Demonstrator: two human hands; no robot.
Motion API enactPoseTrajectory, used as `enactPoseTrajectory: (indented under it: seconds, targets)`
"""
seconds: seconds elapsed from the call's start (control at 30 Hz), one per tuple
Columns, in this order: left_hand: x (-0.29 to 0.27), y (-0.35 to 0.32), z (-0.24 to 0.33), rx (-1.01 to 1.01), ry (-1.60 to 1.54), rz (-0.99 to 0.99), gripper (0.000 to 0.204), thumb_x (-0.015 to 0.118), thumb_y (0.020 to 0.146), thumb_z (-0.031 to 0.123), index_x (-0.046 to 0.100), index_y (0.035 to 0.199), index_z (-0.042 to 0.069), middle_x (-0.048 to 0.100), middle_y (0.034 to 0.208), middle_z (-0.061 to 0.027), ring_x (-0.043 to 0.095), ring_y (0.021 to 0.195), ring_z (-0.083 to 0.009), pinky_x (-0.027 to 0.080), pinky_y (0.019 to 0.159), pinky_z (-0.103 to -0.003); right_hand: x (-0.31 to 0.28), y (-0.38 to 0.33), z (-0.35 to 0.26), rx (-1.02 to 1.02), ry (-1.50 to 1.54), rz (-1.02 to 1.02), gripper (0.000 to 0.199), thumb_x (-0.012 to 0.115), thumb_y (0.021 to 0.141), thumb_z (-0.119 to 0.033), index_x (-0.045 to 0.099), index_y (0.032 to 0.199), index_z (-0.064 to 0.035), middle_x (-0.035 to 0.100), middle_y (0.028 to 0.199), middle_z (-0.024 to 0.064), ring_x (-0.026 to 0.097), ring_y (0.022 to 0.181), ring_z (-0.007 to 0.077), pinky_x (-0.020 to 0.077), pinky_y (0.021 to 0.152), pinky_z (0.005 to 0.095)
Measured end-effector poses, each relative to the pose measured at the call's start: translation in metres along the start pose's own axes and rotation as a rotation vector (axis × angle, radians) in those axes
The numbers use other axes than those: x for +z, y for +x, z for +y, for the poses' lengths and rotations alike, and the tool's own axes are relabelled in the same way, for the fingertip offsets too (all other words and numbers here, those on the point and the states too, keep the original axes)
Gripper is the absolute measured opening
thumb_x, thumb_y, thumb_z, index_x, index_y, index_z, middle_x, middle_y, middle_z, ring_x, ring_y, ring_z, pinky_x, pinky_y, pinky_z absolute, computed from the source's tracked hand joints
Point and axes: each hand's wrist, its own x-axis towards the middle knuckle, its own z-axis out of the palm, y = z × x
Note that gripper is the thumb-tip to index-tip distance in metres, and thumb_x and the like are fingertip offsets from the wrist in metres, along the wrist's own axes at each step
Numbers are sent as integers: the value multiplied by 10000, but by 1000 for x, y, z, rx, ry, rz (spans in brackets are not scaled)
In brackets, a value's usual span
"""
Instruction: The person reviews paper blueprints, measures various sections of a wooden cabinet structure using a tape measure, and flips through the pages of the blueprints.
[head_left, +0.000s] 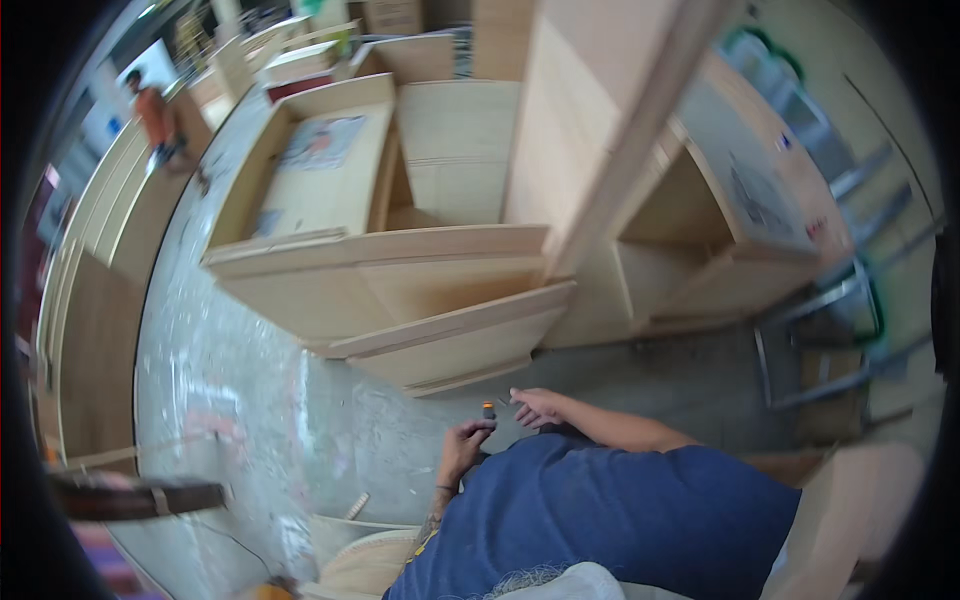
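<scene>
My left hand (pixel 466 444) is closed around a small dark object with an orange top (pixel 489 411), held upright in front of my blue shirt; its exact kind is too small to tell. Just to the right, my right hand (pixel 538 405) has its thumb and forefinger pinched together. A thin sliver seems to show at those fingertips, too small and blurred to name. The two hands are close but apart. Beyond them stands a pale plywood cabinet frame (pixel 440 270), with a loose-looking plywood panel (pixel 460 345) along its near side.
A tall plywood board (pixel 590 130) rises beside the cabinet frame. To the right is an open plywood box (pixel 700 240), then metal-legged chairs (pixel 830 310). Long panels (pixel 95 350) line the left. A person in an orange top (pixel 155 118) is at the far left. The grey floor (pixel 250 400) is stained.
</scene>
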Motion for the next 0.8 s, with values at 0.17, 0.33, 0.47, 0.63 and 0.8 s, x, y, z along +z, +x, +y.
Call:
enactPoseTrajectory:
  seconds: [0.17,0.33,0.47,0.63,0.8]
  targets:
    - [95,45,66,49,333,-491,206,695,951,154,778,1118,67,778,1047,-116,738,964,-219,556,889,-331,-50,-34,77,-62,475,30,841,441,966,-754,389,1540,-141,581,1346,222,584,1216,361,463,1043,539]
    - [231,108,94,136,537,-908,221,675,919,139,783,1105,90,775,1039,-113,740,944,-243,563,890,-371,-129,-63,160,-125,956,48,564,656,951,-567,521,1308,-151,677,1076,150,664,988,297,568,837,466]
    - [342,146,126,264,562,-1097,237,666,884,103,786,1087,92,770,1046,-116,737,947,-264,564,895,-374,-194,-122,216,-353,1380,126,484,662,970,-473,529,1267,-115,681,1043,164,683,958,324,576,857,475]
    - [431,174,174,286,676,-1255,230,658,874,103,785,1066,82,766,1045,-120,730,984,-267,554,919,-372,-255,-187,236,-566,1676,66,506,651,975,-471,545,1256,-64,655,1073,175,654,1029,316,555,908,488]
    - [480,194,197,126,662,-1415,218,655,884,107,782,1056,70,766,1034,-101,725,974,-233,547,911,-354,-277,-179,218,-565,1625,-55,609,615,989,-493,498,1360,-25,646,1062,183,641,1027,286,542,937,452]
